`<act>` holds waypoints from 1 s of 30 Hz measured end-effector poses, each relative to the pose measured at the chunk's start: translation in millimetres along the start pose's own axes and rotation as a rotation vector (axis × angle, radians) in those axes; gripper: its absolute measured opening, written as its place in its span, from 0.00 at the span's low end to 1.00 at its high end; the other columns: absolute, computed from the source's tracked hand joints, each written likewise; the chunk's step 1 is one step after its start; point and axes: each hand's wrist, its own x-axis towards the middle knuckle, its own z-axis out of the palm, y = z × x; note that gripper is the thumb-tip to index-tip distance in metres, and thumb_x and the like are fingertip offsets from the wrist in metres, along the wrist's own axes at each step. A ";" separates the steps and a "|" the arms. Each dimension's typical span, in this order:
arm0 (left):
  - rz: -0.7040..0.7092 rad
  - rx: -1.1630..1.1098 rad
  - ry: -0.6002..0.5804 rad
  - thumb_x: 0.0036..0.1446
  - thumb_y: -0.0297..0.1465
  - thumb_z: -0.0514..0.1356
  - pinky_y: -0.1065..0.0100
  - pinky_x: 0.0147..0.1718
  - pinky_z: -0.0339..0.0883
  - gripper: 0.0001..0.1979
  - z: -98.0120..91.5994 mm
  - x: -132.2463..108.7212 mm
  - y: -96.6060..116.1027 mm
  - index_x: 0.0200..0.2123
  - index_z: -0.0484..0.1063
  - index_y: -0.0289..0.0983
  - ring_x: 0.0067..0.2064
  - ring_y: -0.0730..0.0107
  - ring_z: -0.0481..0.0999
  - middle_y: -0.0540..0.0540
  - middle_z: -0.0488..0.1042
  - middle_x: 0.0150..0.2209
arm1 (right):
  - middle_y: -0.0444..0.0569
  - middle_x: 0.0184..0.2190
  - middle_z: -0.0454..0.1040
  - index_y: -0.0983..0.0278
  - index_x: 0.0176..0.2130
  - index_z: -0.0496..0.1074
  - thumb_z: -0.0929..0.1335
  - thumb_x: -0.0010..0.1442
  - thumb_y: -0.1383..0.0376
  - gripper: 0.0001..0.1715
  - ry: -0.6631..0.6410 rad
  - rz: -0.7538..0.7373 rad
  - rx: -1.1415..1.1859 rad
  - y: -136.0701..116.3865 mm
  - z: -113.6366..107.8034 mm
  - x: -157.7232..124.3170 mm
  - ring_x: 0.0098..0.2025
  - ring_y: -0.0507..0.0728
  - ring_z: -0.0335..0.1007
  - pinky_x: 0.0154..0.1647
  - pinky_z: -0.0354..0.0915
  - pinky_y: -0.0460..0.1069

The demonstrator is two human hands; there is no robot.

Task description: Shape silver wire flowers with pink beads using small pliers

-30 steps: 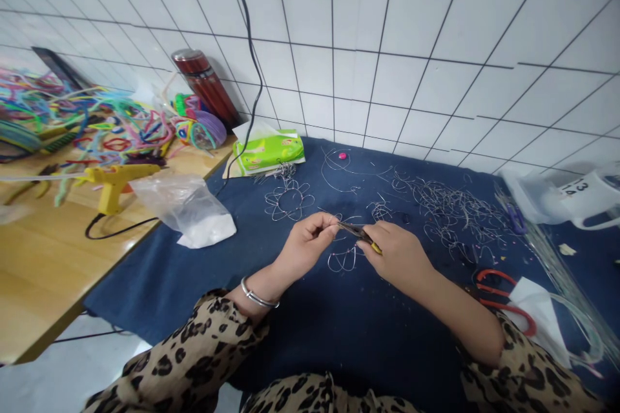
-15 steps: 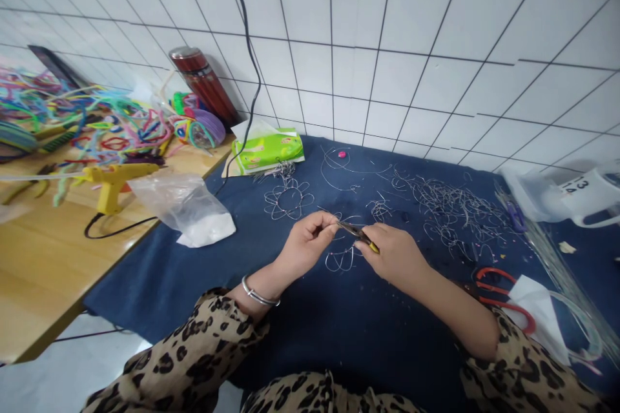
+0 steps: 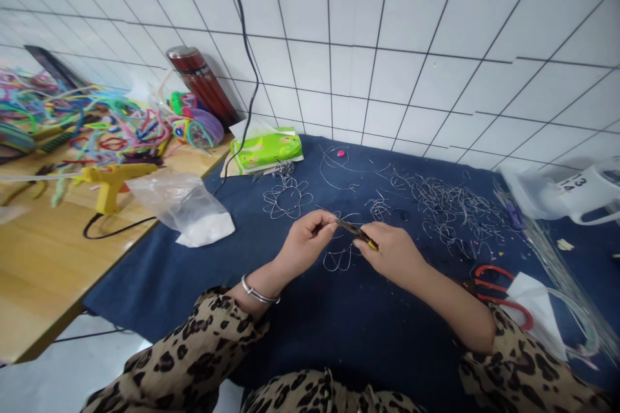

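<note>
My left hand (image 3: 310, 239) pinches a looped silver wire piece (image 3: 338, 262) between thumb and fingers. Its thin loops hang below and between my hands, over the dark blue cloth. My right hand (image 3: 394, 255) is closed round pliers (image 3: 356, 230) with a yellow handle; most of the grip is hidden in the palm. The pliers' jaws point left and meet the wire at my left fingertips. Whether the jaws are clamped is too small to tell. Behind my left hand lies a flower-shaped wire ring (image 3: 287, 198) with several petals.
Tangled wire pieces (image 3: 450, 206) spread over the cloth at right, near red-handled scissors (image 3: 504, 297) and a white jug (image 3: 588, 193). At left are a plastic bag (image 3: 188, 206), a green tissue pack (image 3: 266, 150), a yellow glue gun (image 3: 112, 187) and a red thermos (image 3: 203, 84).
Almost nothing differs. The whole view has shifted very slightly; both hands keep the same hold on the wire and the pliers.
</note>
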 end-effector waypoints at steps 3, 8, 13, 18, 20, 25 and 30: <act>-0.063 -0.047 0.000 0.56 0.32 0.57 0.73 0.28 0.57 0.06 1.0 1.1 1.0 0.33 0.70 0.35 0.28 0.76 0.62 0.51 0.66 0.27 | 0.46 0.31 0.69 0.63 0.33 0.67 0.63 0.60 0.60 0.08 0.010 0.010 -0.055 0.3 -4.1 0.3 0.33 0.52 0.64 0.33 0.55 0.46; -0.154 -0.206 -0.041 0.56 0.34 0.58 0.72 0.30 0.58 0.08 3.0 2.2 2.8 0.33 0.71 0.34 0.28 0.75 0.63 0.50 0.67 0.27 | 0.45 0.30 0.68 0.62 0.33 0.68 0.64 0.59 0.59 0.09 0.024 0.010 -0.034 7.7 -25.3 2.3 0.33 0.52 0.63 0.32 0.55 0.46; -0.176 -0.337 -0.061 0.56 0.33 0.58 0.71 0.32 0.60 0.07 3.5 1.4 4.2 0.34 0.71 0.34 0.29 0.75 0.65 0.49 0.69 0.28 | 0.43 0.28 0.67 0.62 0.33 0.68 0.63 0.59 0.57 0.10 0.030 0.081 0.075 15.8 -35.1 5.9 0.29 0.51 0.61 0.29 0.54 0.46; -0.216 -0.368 -0.023 0.55 0.33 0.59 0.71 0.31 0.60 0.07 5.4 1.4 3.3 0.32 0.71 0.34 0.28 0.76 0.65 0.50 0.69 0.26 | 0.45 0.29 0.68 0.62 0.32 0.69 0.64 0.58 0.57 0.11 -0.135 0.029 0.023 19.7 -34.7 6.6 0.30 0.51 0.62 0.28 0.53 0.46; -0.240 -0.380 -0.012 0.55 0.33 0.60 0.72 0.30 0.59 0.07 6.1 1.7 2.0 0.32 0.72 0.34 0.28 0.76 0.65 0.50 0.69 0.26 | 0.45 0.29 0.69 0.62 0.32 0.70 0.64 0.57 0.57 0.12 -0.162 0.028 0.009 21.5 -38.4 5.8 0.30 0.52 0.62 0.28 0.53 0.46; -0.303 -0.456 -0.011 0.54 0.33 0.61 0.72 0.32 0.61 0.07 6.9 1.6 -4.1 0.32 0.72 0.34 0.29 0.77 0.67 0.50 0.70 0.27 | 0.44 0.29 0.70 0.61 0.35 0.71 0.64 0.57 0.55 0.13 -0.109 0.067 0.166 28.7 -48.3 6.4 0.28 0.51 0.63 0.28 0.54 0.47; -0.351 -0.512 -0.025 0.53 0.33 0.61 0.71 0.34 0.63 0.08 7.4 0.8 -5.0 0.33 0.72 0.34 0.31 0.76 0.68 0.49 0.70 0.30 | 0.44 0.28 0.70 0.60 0.37 0.71 0.64 0.56 0.54 0.14 0.073 0.260 0.431 40.1 -33.1 13.4 0.28 0.51 0.62 0.29 0.56 0.47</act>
